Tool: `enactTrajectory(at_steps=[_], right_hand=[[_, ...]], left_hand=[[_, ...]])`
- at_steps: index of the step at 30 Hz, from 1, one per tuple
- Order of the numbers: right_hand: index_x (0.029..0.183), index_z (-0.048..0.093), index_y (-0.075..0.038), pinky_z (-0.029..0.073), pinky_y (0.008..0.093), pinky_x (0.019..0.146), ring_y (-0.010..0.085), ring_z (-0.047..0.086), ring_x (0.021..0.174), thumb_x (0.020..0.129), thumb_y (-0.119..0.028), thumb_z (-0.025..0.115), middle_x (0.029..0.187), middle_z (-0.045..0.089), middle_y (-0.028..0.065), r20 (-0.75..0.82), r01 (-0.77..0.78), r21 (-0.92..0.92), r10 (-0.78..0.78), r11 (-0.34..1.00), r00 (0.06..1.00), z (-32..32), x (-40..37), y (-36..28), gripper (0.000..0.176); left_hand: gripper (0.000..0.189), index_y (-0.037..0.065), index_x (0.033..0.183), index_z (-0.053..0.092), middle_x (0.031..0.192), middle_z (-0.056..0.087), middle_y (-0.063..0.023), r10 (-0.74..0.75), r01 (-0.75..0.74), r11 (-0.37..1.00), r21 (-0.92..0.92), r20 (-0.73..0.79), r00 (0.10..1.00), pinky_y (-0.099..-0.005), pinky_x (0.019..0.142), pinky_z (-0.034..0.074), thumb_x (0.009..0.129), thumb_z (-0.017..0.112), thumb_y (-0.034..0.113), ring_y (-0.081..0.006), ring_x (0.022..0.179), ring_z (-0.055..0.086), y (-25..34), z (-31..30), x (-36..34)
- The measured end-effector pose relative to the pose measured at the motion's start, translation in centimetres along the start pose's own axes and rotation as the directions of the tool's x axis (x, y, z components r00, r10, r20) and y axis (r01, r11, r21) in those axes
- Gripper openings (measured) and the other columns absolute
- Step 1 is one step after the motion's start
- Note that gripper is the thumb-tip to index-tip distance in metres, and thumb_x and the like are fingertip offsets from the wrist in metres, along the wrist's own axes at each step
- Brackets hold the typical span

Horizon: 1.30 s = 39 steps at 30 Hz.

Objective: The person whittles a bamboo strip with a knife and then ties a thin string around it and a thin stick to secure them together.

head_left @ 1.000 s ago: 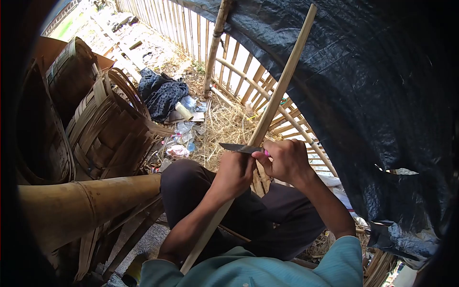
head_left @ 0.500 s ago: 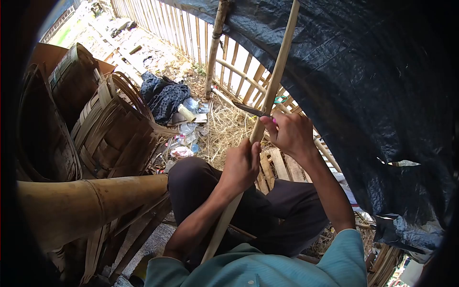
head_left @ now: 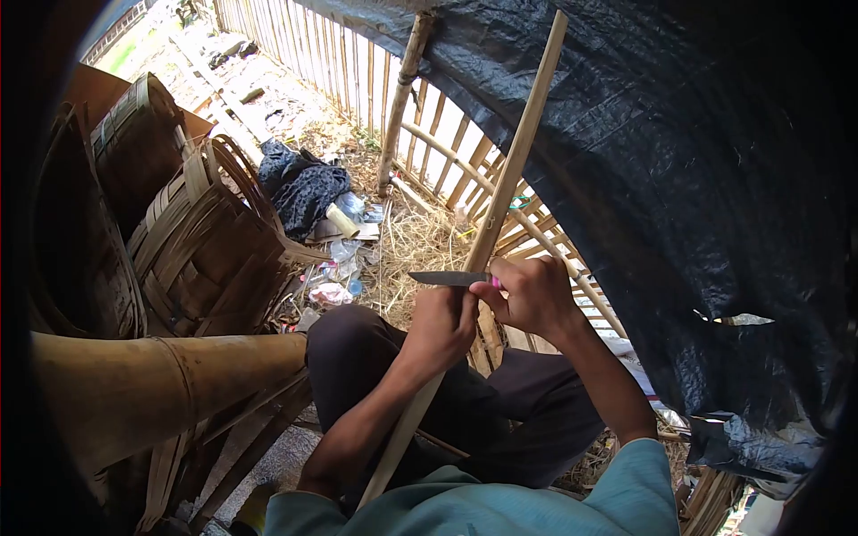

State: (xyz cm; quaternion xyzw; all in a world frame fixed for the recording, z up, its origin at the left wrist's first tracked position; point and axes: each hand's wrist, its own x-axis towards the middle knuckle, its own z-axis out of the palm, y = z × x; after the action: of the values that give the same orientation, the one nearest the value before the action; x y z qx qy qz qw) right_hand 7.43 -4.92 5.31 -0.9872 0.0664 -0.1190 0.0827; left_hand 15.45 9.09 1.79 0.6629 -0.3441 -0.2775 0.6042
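Note:
A long pale bamboo strip (head_left: 516,161) slants from near my body up toward the dark tarp. My left hand (head_left: 440,329) is closed around it above my knee. In my right hand (head_left: 534,299) is a knife (head_left: 442,279) with a pink part at the handle. Its blade points left and lies across the strip, just above my left fingers. The right fingers are wrapped around the handle and hide most of it.
A thick bamboo pole (head_left: 179,375) lies at the left, below woven baskets (head_left: 210,241). Black tarp (head_left: 679,179) hangs on the right. A slatted bamboo fence (head_left: 304,54) stands behind. Dark cloth (head_left: 304,188), plastic scraps and straw (head_left: 416,241) cover the ground.
The knife has come down along the strip toward my left hand, and its blade has turned to nearly level. My left hand still grips the strip, slightly lower in view.

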Motion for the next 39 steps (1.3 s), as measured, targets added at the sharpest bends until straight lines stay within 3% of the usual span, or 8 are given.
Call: enactTrajectory(at_steps=[1, 4, 9, 19, 24, 29, 32, 39], right_hand=[[0.065, 0.06, -0.007, 0.048, 0.0382, 0.043, 0.0277, 0.061, 0.046, 0.089, -0.054, 0.047, 0.051, 0.057, 0.009, -0.003, 0.012, -0.005, -0.012, 1.0, 1.0, -0.3, 0.1, 0.2, 0.054], [0.065, 0.06, -0.007, 0.049, 0.0406, 0.045, 0.0313, 0.061, 0.048, 0.09, -0.053, 0.047, 0.053, 0.058, 0.0116, -0.119, -0.129, -0.204, 0.106, 0.971, 0.987, -1.0, 2.2, 2.5, 0.054], [0.066, 0.061, -0.005, 0.049, 0.0464, 0.053, 0.0378, 0.062, 0.059, 0.093, -0.049, 0.043, 0.061, 0.062, 0.016, -0.166, -0.465, -0.144, 0.442, 0.873, 0.881, -3.3, 6.3, 9.1, 0.054], [0.068, 0.06, -0.006, 0.049, 0.0424, 0.052, 0.0336, 0.063, 0.059, 0.092, -0.043, 0.049, 0.059, 0.061, 0.0142, -0.132, -0.308, 0.015, 0.307, 0.951, 0.942, -2.1, 4.2, 8.0, 0.046], [0.07, 0.062, -0.004, 0.049, 0.0402, 0.052, 0.032, 0.063, 0.055, 0.091, -0.045, 0.05, 0.054, 0.059, 0.0142, 0.04, -0.193, 0.039, 0.192, 0.98, 0.981, -2.3, 3.2, 5.9, 0.048], [0.069, 0.062, -0.003, 0.049, 0.0405, 0.051, 0.0318, 0.063, 0.055, 0.089, -0.049, 0.053, 0.053, 0.058, 0.0145, 0.014, -0.184, 0.111, 0.183, 0.977, 0.983, -2.3, 2.5, 5.2, 0.051], [0.07, 0.063, -0.003, 0.049, 0.0407, 0.052, 0.0313, 0.063, 0.055, 0.089, -0.05, 0.052, 0.054, 0.059, 0.0141, 0.015, -0.18, 0.098, 0.179, 0.979, 0.984, -3.0, 2.1, 4.5, 0.051], [0.064, 0.055, -0.003, 0.046, 0.0398, 0.053, 0.0312, 0.061, 0.057, 0.089, -0.043, 0.056, 0.06, 0.058, 0.0144, 0.006, -0.139, 0.081, 0.139, 0.987, 0.99, -3.2, 0.3, 3.2, 0.047]], left_hand=[[0.02, -0.005, 0.078, 0.054, 0.052, 0.05, -0.0191, 0.009, -0.009, 1.0, 0.003, -0.02, 1.0, -0.0402, 0.045, 0.037, 0.091, 0.05, 0.009, -0.0316, 0.044, 0.052, 0.1, 0.2, 0.1], [0.024, -0.004, 0.081, 0.056, 0.055, 0.054, -0.0101, -0.075, 0.077, 0.993, 0.094, -0.021, 0.997, -0.0354, 0.047, 0.04, 0.094, 0.048, 0.013, -0.0188, 0.047, 0.055, -0.1, 1.1, -0.2], [0.022, -0.003, 0.078, 0.052, 0.053, 0.055, -0.0142, -0.029, 0.014, 0.971, 0.239, 0.061, 0.998, -0.0365, 0.048, 0.044, 0.093, 0.05, 0.013, -0.0261, 0.049, 0.06, 0.7, 1.6, -0.7], [0.021, -0.004, 0.086, 0.055, 0.06, 0.054, -0.0061, -0.125, 0.122, 0.991, 0.06, 0.05, 0.991, -0.0279, 0.05, 0.041, 0.096, 0.046, 0.013, -0.0103, 0.053, 0.052, 0.0, 1.2, 0.1], [0.026, -0.004, 0.095, 0.058, 0.063, 0.057, -0.0044, -0.241, 0.251, 0.965, -0.07, 0.13, 0.962, -0.0255, 0.052, 0.044, 0.097, 0.047, 0.02, -0.0099, 0.057, 0.055, 0.5, 0.8, 0.5], [0.042, -0.004, 0.101, 0.062, 0.081, 0.065, -0.0095, -0.321, 0.344, 0.93, -0.131, 0.168, 0.932, -0.0272, 0.061, 0.05, 0.099, 0.04, 0.032, -0.011, 0.065, 0.06, 1.0, 0.3, 1.1], [0.044, -0.005, 0.105, 0.061, 0.087, 0.066, -0.0096, -0.29, 0.341, 0.878, -0.336, 0.194, 0.937, -0.0271, 0.061, 0.05, 0.099, 0.042, 0.034, -0.0115, 0.066, 0.06, 0.5, 0.4, 1.1], [0.03, 0.004, 0.107, 0.054, 0.079, 0.06, -0.0037, -0.234, 0.388, 0.696, -0.603, 0.321, 0.918, -0.0188, 0.046, 0.037, 0.099, 0.044, 0.031, -0.0058, 0.05, 0.045, 0.9, 0.6, 1.1]])
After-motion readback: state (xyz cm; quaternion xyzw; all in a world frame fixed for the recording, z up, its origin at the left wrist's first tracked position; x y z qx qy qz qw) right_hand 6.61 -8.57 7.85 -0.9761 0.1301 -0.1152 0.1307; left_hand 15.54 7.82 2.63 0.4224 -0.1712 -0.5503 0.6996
